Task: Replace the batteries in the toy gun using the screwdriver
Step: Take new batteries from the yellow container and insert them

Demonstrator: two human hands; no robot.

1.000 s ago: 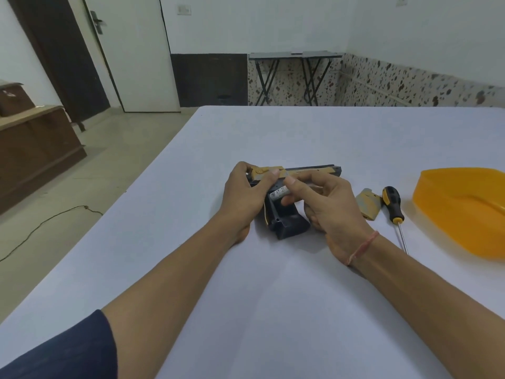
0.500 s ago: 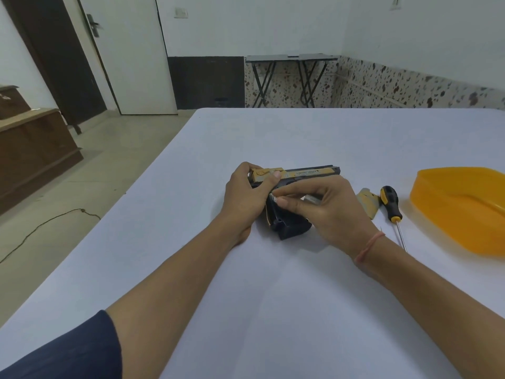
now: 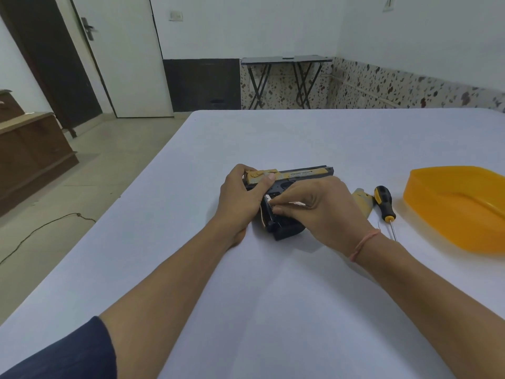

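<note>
A black and gold toy gun [image 3: 299, 175] lies on its side on the white table [image 3: 273, 310], grip toward me. My left hand [image 3: 241, 198] holds its rear end down, thumb on the gold slide. My right hand [image 3: 317, 206] rests over the open grip, fingertips pinching a battery [image 3: 269, 205] that sits partly in the compartment. The gold battery cover [image 3: 362, 199] lies just right of my right hand. Beside the cover rests the black and yellow screwdriver [image 3: 384, 205], its tip pointing toward me.
An orange plastic tray [image 3: 459, 209] stands at the right edge of the table. The table's left edge drops to a tiled floor with a black cable [image 3: 41, 231]. A wooden cabinet [image 3: 30, 157] and a folding table [image 3: 285, 77] stand farther off.
My right hand has lowered the battery from above the grip down into the open compartment and now covers it. My left hand has kept its hold on the gun.
</note>
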